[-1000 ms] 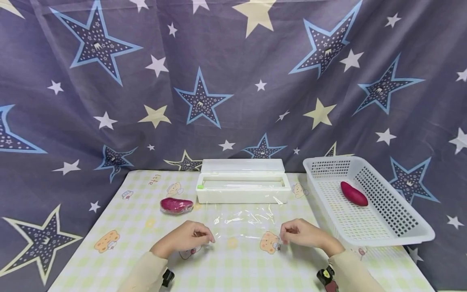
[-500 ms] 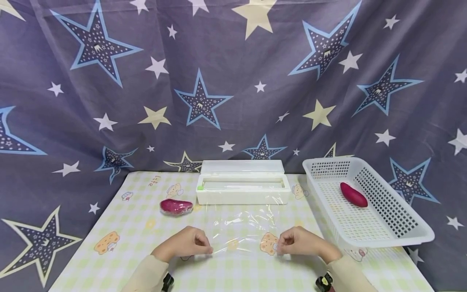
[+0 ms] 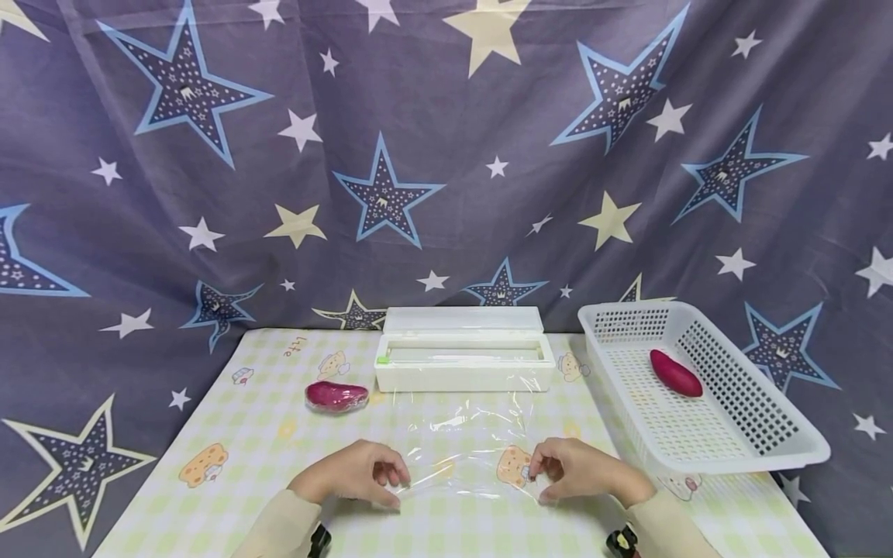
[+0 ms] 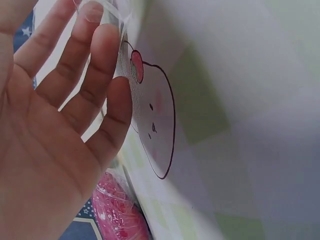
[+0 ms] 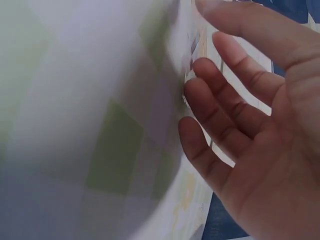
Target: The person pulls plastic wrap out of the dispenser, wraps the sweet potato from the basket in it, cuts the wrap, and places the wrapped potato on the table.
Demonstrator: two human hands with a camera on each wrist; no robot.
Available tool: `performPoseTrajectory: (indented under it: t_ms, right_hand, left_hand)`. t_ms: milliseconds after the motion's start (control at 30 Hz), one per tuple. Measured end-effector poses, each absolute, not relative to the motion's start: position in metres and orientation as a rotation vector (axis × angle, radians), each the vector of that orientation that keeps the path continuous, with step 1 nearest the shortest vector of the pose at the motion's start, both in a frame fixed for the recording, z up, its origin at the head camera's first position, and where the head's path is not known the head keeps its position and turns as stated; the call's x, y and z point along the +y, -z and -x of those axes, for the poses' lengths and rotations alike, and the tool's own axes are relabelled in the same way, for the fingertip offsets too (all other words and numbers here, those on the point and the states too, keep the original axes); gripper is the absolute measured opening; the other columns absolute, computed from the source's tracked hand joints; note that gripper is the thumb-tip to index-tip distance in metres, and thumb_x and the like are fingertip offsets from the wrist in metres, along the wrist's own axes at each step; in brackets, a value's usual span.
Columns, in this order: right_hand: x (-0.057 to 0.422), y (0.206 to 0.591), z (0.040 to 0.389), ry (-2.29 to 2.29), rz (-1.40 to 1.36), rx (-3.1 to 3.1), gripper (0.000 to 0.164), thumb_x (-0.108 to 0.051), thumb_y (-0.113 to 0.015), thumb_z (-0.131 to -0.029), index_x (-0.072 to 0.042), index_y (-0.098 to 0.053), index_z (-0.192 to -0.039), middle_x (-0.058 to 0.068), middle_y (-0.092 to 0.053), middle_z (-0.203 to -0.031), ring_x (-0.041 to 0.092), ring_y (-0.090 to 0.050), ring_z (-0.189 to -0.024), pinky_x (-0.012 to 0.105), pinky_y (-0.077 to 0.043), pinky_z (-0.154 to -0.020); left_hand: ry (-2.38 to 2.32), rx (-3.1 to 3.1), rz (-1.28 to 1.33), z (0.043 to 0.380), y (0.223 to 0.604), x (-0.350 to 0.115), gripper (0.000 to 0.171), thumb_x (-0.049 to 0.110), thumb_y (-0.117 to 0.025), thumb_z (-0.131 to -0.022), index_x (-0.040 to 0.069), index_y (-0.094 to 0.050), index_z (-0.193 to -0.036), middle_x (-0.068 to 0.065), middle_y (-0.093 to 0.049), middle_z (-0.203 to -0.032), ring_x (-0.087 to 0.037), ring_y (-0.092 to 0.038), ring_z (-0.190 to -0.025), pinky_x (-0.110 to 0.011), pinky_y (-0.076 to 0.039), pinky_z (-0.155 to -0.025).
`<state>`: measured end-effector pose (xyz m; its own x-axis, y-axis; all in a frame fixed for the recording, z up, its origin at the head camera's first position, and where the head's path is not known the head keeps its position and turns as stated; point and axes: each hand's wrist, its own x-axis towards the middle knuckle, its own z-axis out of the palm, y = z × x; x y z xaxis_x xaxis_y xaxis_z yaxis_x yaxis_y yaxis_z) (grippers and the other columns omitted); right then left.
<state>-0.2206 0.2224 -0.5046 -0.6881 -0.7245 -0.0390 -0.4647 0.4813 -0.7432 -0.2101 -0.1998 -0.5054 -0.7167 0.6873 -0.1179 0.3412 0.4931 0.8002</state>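
Note:
A sheet of clear cling film (image 3: 453, 473) lies over the table, stretching toward me from a white cling film box (image 3: 463, 378) with its lid up. Beside the sheet's near left corner is my left hand (image 3: 356, 471), thumb spread away from the fingers. A bit of film touches its fingertips (image 4: 92, 12) in the left wrist view. At the near right corner my right hand (image 3: 582, 471) also has its thumb apart from loosely bent fingers, close to the tabletop. A film-wrapped red sweet potato (image 3: 337, 397) lies left of the box.
A white perforated basket (image 3: 753, 463) stands on the right, with one bare red sweet potato (image 3: 676, 373) inside. The checked tablecloth (image 3: 446, 531) covers the table. Behind it hangs a star-patterned curtain (image 3: 446, 101).
Both hands have come down and slightly toward me, drawing the film out and laying it on the table. Their thumbs have since parted from the fingers, letting go of the film's corners.

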Motion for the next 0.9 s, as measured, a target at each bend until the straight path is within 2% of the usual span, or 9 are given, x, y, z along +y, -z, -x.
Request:
performPoseTrajectory:
  t_ms: [233,333,433,633,733,900]
  right_hand:
    - [0.225,0.506,0.219,0.885,1.085,2.473,0.036,-0.022,-0.09,-0.073,-0.018,-0.065,-0.099,-0.008,-0.056,-0.099,0.009,-0.052,-0.091,0.027,-0.048,-0.082]
    - [0.225,0.507,0.218,0.845,1.113,2.502,0.04,-0.027,-0.091,-0.072,-0.019,-0.064,-0.1,-0.008,-0.054,-0.1,0.009,-0.05,-0.093,0.026,-0.047,-0.083]
    - [0.224,0.507,0.217,0.81,1.116,2.518,0.045,-0.031,-0.092,-0.069,-0.021,-0.062,-0.102,-0.008,-0.052,-0.102,0.01,-0.049,-0.094,0.026,-0.046,-0.083]
    - [0.225,0.502,0.217,0.832,1.103,2.515,0.045,-0.031,-0.09,-0.071,-0.021,-0.063,-0.105,-0.006,-0.053,-0.103,0.011,-0.051,-0.092,0.027,-0.047,-0.081]
    - [0.228,0.497,0.219,0.908,1.089,2.503,0.04,-0.032,-0.087,-0.077,-0.017,-0.064,-0.106,-0.002,-0.058,-0.103,0.014,-0.055,-0.091,0.029,-0.048,-0.08]
    - [0.231,0.484,0.223,0.996,1.072,2.517,0.037,-0.031,-0.082,-0.084,-0.01,-0.063,-0.108,0.005,-0.064,-0.107,0.023,-0.062,-0.094,0.039,-0.053,-0.084]
  left_hand:
    - [-1.067,2.34,-0.873,0.208,0.504,-0.2,0.008,0.023,-0.085,-0.081,0.018,-0.079,-0.084,0.008,-0.064,-0.088,-0.007,-0.056,-0.08,-0.022,-0.049,-0.074]
    - [-1.047,2.356,-0.844,0.209,0.505,-0.2,0.016,0.031,-0.081,-0.085,0.018,-0.079,-0.077,0.011,-0.064,-0.087,-0.005,-0.054,-0.078,-0.023,-0.046,-0.07]
    - [-1.029,2.386,-0.853,0.209,0.507,-0.2,0.021,0.034,-0.08,-0.085,0.018,-0.076,-0.072,0.009,-0.061,-0.084,-0.004,-0.052,-0.075,-0.022,-0.044,-0.067]
    - [-1.015,2.408,-0.912,0.212,0.508,-0.2,0.024,0.027,-0.088,-0.077,0.015,-0.069,-0.084,-0.003,-0.056,-0.08,-0.008,-0.048,-0.071,-0.02,-0.043,-0.064]
    - [-1.022,2.41,-0.88,0.213,0.505,-0.2,0.026,0.027,-0.087,-0.078,0.015,-0.069,-0.091,-0.004,-0.059,-0.084,-0.013,-0.053,-0.075,-0.023,-0.048,-0.068]
    - [-1.031,2.475,-0.904,0.216,0.494,-0.2,0.028,0.03,-0.084,-0.083,0.015,-0.069,-0.102,-0.002,-0.064,-0.094,-0.021,-0.06,-0.086,-0.031,-0.053,-0.077]
